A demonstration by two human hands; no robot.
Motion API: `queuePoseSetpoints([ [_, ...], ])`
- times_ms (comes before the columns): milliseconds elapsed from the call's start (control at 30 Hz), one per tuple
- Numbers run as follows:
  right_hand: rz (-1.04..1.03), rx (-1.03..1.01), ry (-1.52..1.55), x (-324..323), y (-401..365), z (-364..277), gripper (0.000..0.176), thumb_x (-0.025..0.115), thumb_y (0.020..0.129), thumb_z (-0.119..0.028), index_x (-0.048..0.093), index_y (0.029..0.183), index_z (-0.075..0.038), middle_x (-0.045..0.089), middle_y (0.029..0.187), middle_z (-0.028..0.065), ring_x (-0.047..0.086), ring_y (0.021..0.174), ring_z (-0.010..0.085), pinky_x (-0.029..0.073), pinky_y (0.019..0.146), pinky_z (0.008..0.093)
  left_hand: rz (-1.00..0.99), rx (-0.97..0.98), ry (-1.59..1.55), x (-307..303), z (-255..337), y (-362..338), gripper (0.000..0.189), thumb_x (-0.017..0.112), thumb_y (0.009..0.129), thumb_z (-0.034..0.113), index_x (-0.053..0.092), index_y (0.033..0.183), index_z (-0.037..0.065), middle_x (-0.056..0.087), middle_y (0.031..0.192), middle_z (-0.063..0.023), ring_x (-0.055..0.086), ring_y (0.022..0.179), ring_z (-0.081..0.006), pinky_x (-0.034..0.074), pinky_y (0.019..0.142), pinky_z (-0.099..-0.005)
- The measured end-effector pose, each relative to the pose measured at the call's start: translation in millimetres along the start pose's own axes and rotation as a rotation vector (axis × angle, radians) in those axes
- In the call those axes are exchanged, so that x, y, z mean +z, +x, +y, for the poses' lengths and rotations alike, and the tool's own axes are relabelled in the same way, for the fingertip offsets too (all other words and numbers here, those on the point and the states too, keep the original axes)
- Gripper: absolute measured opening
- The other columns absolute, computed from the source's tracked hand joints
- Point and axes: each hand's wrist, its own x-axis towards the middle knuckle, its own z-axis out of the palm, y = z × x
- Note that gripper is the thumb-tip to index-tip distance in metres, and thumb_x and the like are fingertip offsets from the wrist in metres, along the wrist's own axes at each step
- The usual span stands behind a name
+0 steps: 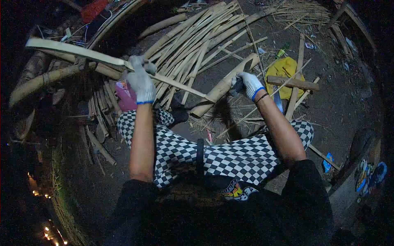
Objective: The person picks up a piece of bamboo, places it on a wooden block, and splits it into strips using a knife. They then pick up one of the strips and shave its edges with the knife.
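The left hand (140, 82) held a long bamboo strip (78, 51) over the knees (172, 145). The right hand (248, 84) squeezed a dark thing (237, 86) I couldn't make out. The bright patch (236, 191) on the clothes (295, 205) was too blurry to read.

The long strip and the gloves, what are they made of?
The long strip in the left hand looks like split bamboo: pale and matte, coloured like the slats behind. The gloves seem to be knitted white fabric with blue cuffs.
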Motion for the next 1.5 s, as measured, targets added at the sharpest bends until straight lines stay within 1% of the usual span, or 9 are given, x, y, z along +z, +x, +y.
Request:
queuePoseSetpoints([
  [400,-0.129,-0.245,-0.566,48.0,-18.1,36.8,0.021,0.048,0.088,-0.015,0.056,0.095,0.003,0.061,0.073,0.01,0.06,0.06,0.0206,0.047,0.055,0.033,-0.388,-0.367,0.437,-34.2,-70.7,-62.5,0.027,0.048,0.093,0.024,0.06,0.093,-0.001,0.06,0.092,-0.0056,0.055,0.085,-0.0151,0.04,0.087,-0.0281],
  [500,-0.209,-0.348,-0.695,89.2,-64.4,21.4,0.023,0.049,0.09,-0.016,0.053,0.108,-0.001,0.06,0.073,0.012,0.06,0.056,0.0204,0.047,0.051,0.0346,-0.483,-0.147,0.489,-31.3,-83.1,-68.5,0.031,0.048,0.093,0.028,0.06,0.096,0.0,0.06,0.089,-0.006,0.056,0.086,-0.0162,0.041,0.088,-0.0277],
  [567,-0.14,-0.877,-0.927,96.9,-49.8,53.5,0.023,0.049,0.09,-0.016,0.052,0.107,-0.002,0.061,0.074,0.0178,0.062,0.06,0.0295,0.049,0.056,0.0387,-0.508,-0.115,0.524,-34.2,-93.6,-61.7,0.033,0.049,0.093,0.031,0.061,0.097,0.001,0.061,0.087,-0.0059,0.057,0.085,-0.0166,0.041,0.088,-0.0277],
  [700,-0.342,-0.944,-1.009,134.5,-79.4,50.8,0.031,0.051,0.089,-0.022,0.053,0.114,-0.002,0.062,0.084,0.0247,0.062,0.081,0.0406,0.05,0.076,0.0427,-0.43,-0.456,0.486,-13.7,-77.3,-51.4,0.032,0.056,0.089,0.036,0.062,0.095,0.005,0.06,0.082,-0.0037,0.056,0.074,-0.0143,0.044,0.066,-0.0271],
  [833,-0.448,-0.722,-0.86,140.1,-57.0,38.4,0.035,0.053,0.088,-0.034,0.059,0.101,-0.002,0.062,0.09,0.0247,0.059,0.086,0.0427,0.047,0.077,0.0459,0.018,-0.521,0.154,-27.5,-65.0,-39.0,0.018,0.059,0.086,0.021,0.056,0.081,0.005,0.051,0.066,-0.0014,0.051,0.058,-0.0133,0.041,0.053,-0.0275],
  [967,0.35,-0.534,-0.975,102.6,57.5,78.9,0.067,0.07,0.072,-0.054,0.06,0.102,0.004,0.067,0.09,0.018,0.064,0.088,0.0323,0.05,0.077,0.037,0.153,-0.409,0.009,-66.6,-59.9,-9.9,0.015,0.057,0.087,0.018,0.05,0.082,0.005,0.043,0.061,-0.0006,0.049,0.053,-0.0196,0.044,0.052,-0.0294],
  [1000,0.323,0.006,-1.014,65.0,104.7,90.9,0.085,0.071,0.066,-0.061,0.055,0.113,0.008,0.065,0.099,0.0222,0.063,0.094,0.0339,0.049,0.08,0.038,0.269,-0.554,-0.099,-64.5,-46.8,-3.3,0.017,0.054,0.088,0.016,0.045,0.076,0.009,0.036,0.058,0.0007,0.044,0.05,-0.0176,0.041,0.049,-0.0297],
  [1100,0.678,0.287,-0.922,53.5,157.3,146.5,0.108,0.075,0.059,-0.063,0.035,0.135,0.003,0.041,0.137,0.0231,0.045,0.123,0.0343,0.039,0.101,0.041,0.155,-0.539,-0.235,-79.6,-65.6,6.4,0.025,0.053,0.088,0.018,0.036,0.07,0.013,0.028,0.054,0.0019,0.03,0.045,-0.0133,0.031,0.045,-0.0305],
  [1500,0.823,0.063,-0.367,36.0,179.9,210.2,0.134,0.085,0.056,-0.034,-0.01,0.141,0.007,0.035,0.138,0.0278,0.043,0.123,0.0353,0.032,0.105,0.0368,0.245,-0.56,-0.12,-99.9,-39.3,10.1,0.01,0.049,0.092,0.015,0.052,0.092,0.006,0.028,0.054,0.0038,0.03,0.044,-0.0113,0.028,0.045,-0.0288],
])
